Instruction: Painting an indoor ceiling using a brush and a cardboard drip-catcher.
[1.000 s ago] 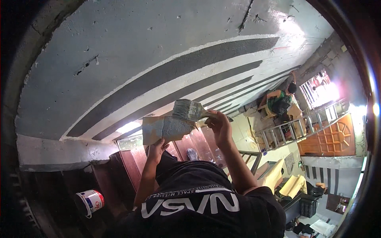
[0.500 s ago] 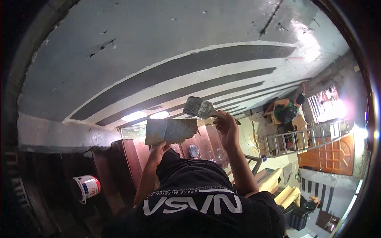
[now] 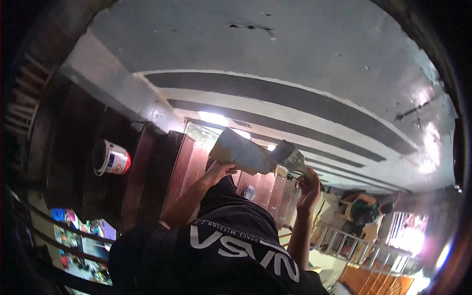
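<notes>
My left hand [image 3: 220, 172] is closed on the lower edge of a flat, torn piece of cardboard [image 3: 241, 152] smeared with grey paint. In my right hand [image 3: 309, 188] is a wide paintbrush [image 3: 291, 158], gripped by its handle, with grey, paint-caked bristles. The bristle end overlaps the ragged right end of the cardboard in the picture; whether they touch I cannot tell. Beyond both hands rises a wall [image 3: 305, 44] in light grey, with dark grey stripes [image 3: 265, 91] running across its lower part between pale bands.
A white paint bucket [image 3: 113, 158] stands on the dark wooden stairs [image 3: 135, 182] to the left. One of my shoes [image 3: 249, 192] shows on a reddish step. Curved rails [image 3: 54, 223] run at lower left. A metal ladder [image 3: 361, 248] lies in view at lower right, above a wooden door [image 3: 376, 281].
My view has swung, so the bucket, wall and ladder sit differently in the picture. The brush and cardboard have come closer together, and the cardboard is now tilted.
</notes>
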A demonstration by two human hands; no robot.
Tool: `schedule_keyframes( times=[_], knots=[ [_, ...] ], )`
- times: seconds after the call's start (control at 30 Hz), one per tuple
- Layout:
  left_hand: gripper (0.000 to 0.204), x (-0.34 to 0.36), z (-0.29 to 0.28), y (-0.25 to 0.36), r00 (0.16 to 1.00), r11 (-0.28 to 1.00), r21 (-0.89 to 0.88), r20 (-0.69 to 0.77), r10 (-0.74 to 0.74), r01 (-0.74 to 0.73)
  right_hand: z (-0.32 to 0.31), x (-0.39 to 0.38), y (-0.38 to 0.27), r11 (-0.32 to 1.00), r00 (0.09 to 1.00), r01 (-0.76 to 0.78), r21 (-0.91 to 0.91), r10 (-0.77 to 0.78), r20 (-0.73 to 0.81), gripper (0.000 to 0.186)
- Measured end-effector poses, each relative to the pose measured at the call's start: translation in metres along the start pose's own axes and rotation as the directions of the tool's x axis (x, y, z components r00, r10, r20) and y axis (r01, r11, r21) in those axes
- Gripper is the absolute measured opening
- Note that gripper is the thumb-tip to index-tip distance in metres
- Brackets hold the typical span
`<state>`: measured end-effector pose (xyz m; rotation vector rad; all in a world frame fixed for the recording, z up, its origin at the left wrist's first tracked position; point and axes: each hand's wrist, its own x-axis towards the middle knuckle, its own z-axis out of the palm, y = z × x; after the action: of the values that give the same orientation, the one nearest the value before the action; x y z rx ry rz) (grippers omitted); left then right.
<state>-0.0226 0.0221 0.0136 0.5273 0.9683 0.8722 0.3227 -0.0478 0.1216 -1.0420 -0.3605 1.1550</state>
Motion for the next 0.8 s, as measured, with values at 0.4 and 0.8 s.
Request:
schedule_keyframes(
  times=[0.4, 0.8],
  knots=[
    [0.028, -0.037, -0.032, -0.003, 0.993, 0.991, -0.101, -0.077, 0.085, -0.093, 0.042, 0.018, 0.011, 0.996, 0.966, -0.086, 0.013, 0.081, 0.245, 0.043],
    [0.040, -0.032, -0.041, -0.002, 0.991, 0.989, -0.136, -0.132, 0.039, -0.057, 0.063, 0.018, 0.022, 0.992, 0.969, -0.122, -0.021, 0.123, 0.216, 0.040]
  ],
)
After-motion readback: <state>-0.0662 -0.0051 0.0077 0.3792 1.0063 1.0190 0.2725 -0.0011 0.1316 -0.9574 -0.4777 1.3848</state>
